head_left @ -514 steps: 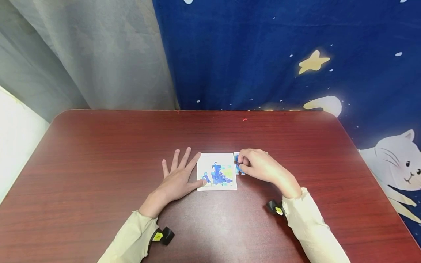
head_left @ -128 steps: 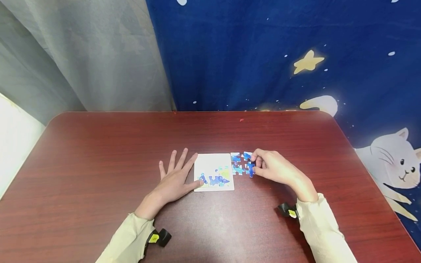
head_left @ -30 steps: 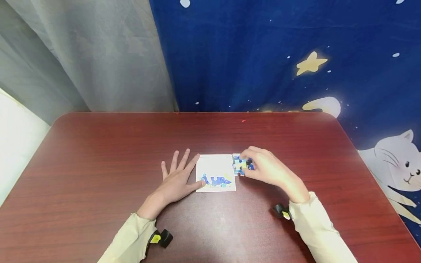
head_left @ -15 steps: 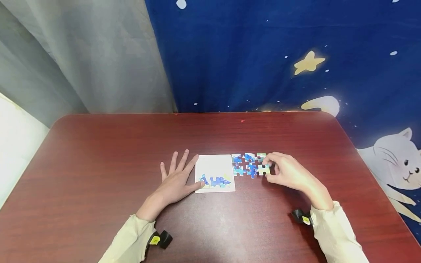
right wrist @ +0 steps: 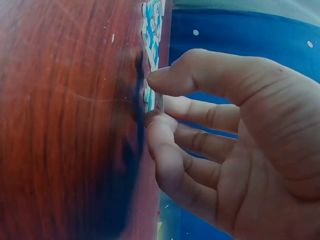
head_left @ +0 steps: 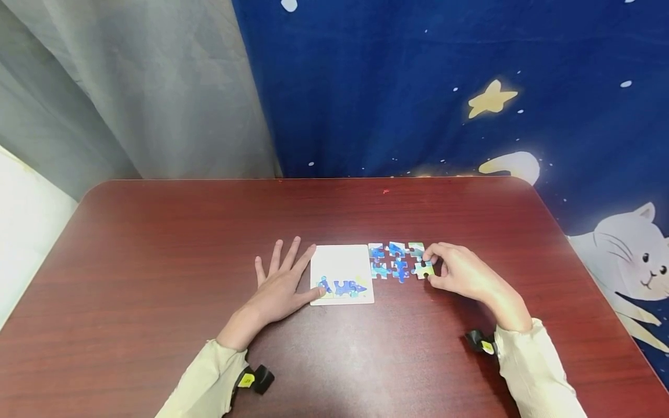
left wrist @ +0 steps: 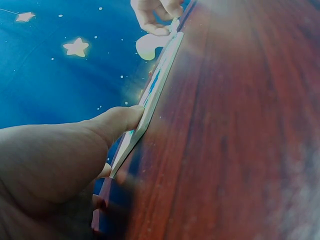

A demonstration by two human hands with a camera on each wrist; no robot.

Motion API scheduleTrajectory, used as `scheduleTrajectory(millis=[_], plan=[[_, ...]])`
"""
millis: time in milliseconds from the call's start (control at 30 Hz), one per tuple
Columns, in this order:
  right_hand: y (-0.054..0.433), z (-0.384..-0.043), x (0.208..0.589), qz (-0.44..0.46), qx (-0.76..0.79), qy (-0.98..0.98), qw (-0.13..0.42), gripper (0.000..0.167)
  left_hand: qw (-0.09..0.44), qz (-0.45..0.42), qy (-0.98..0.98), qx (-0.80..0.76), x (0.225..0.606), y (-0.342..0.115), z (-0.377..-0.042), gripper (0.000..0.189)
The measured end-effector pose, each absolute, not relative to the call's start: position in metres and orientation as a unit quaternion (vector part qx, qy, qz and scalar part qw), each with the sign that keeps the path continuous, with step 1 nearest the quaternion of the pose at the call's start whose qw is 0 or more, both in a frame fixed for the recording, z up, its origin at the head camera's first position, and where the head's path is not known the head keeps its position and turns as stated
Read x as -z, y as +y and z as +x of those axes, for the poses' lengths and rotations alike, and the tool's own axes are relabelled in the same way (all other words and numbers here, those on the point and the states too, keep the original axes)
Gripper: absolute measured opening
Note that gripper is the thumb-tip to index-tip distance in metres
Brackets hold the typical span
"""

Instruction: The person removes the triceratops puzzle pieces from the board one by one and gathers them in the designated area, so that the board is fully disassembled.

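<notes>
While the left hand (head_left: 274, 294) steadies the square puzzle board (head_left: 340, 259) from its left side, the right hand (head_left: 462, 273) works at the outer end of a group of loose pieces (head_left: 397, 249) on the bench (head_left: 172, 278). Step in hand, judged from the layout: setting pieces in ordered rows beside the board; two rows of three lie there, and blue fitted pieces (head_left: 349, 288) line the board's lower part, below a blank white area. Next move seems to call for a slight nudge to square the end piece with its row, then a clean release that leaves the neighbours undisturbed. Position: the yellow-green piece (head_left: 424, 270) sits at the right end of the lower row, between thumb and forefinger, which pinch it near its right side, thumb on the near edge, forefinger on the far edge. Right-wrist view shows it almost edge-on, so flat or slightly lifted: cannot tell. Contact with the adjacent blue piece: too small to tell. Left fingers are spread, forefinger tip at the board's far-left corner, thumb resting over its near-left part, gripping nothing.
</notes>
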State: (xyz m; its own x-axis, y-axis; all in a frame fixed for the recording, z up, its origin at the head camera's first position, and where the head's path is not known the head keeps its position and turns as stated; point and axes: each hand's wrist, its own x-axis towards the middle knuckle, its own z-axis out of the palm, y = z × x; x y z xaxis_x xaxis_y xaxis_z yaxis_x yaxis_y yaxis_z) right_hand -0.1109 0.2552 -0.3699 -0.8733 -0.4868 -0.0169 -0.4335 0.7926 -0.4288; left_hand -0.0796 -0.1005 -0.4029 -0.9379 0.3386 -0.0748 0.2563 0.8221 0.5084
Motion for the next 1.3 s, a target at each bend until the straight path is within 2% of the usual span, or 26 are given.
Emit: scheduleTrajectory(millis=[1300], plan=[[0.2538,-0.1080,0.3727,-0.223,0.203,0.950,0.082,0.026,0.085,0.155,0.952,-0.249,0.4028,-0.1004,-0.0803,0.086]])
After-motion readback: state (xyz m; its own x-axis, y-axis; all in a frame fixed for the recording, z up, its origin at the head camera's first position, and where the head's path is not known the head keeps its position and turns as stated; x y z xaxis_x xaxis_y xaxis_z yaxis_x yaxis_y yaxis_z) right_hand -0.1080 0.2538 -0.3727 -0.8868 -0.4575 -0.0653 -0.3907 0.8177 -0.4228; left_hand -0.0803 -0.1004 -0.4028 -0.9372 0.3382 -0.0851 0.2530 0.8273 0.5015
